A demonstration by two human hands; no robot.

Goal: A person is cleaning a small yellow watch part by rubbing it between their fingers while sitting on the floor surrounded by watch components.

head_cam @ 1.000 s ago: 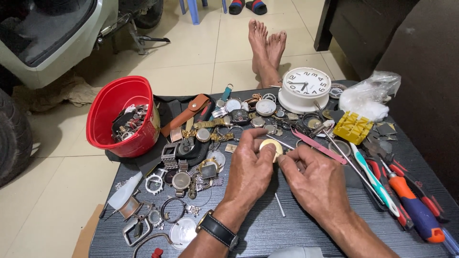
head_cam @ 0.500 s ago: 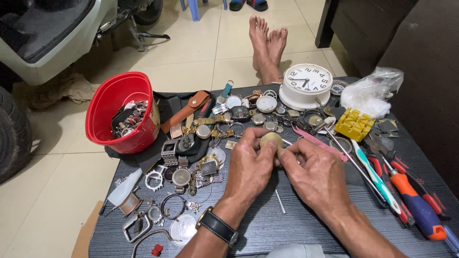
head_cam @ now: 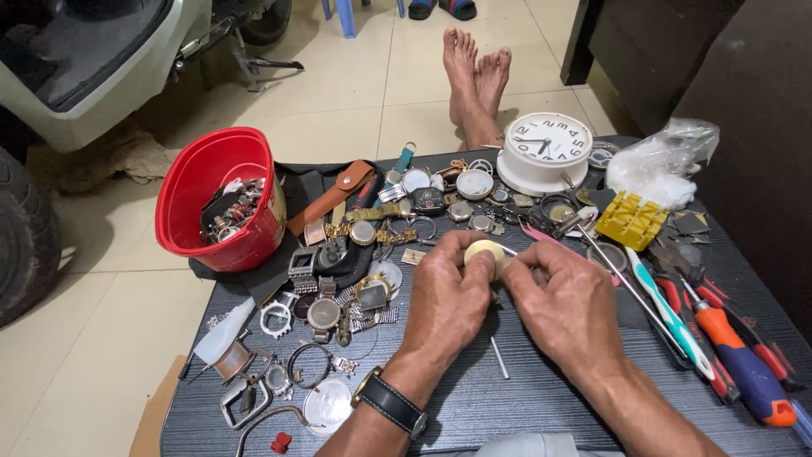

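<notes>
My left hand (head_cam: 446, 298), with a black wristwatch (head_cam: 391, 401) on its wrist, pinches a small round cream-coloured watch part (head_cam: 485, 256) between thumb and fingers over the dark table (head_cam: 507, 398). My right hand (head_cam: 565, 305) meets it from the right, fingertips touching the part's edge and a thin metal tool whose tip (head_cam: 507, 250) shows beside the part. A short metal pin (head_cam: 499, 357) lies on the table between my wrists.
Several watch cases, bands and parts (head_cam: 338, 288) are spread at the left. A red bucket (head_cam: 222, 199) holds more parts. A white clock (head_cam: 545, 151), plastic bag (head_cam: 660, 161), yellow holder (head_cam: 631, 220), toothbrush (head_cam: 668, 313) and screwdrivers (head_cam: 744, 364) lie at the right. Bare feet (head_cam: 475, 80) rest beyond the table.
Both hands have lifted the round part slightly and turned it; the left fingers now cover more of it. The camera view shifted a little.
</notes>
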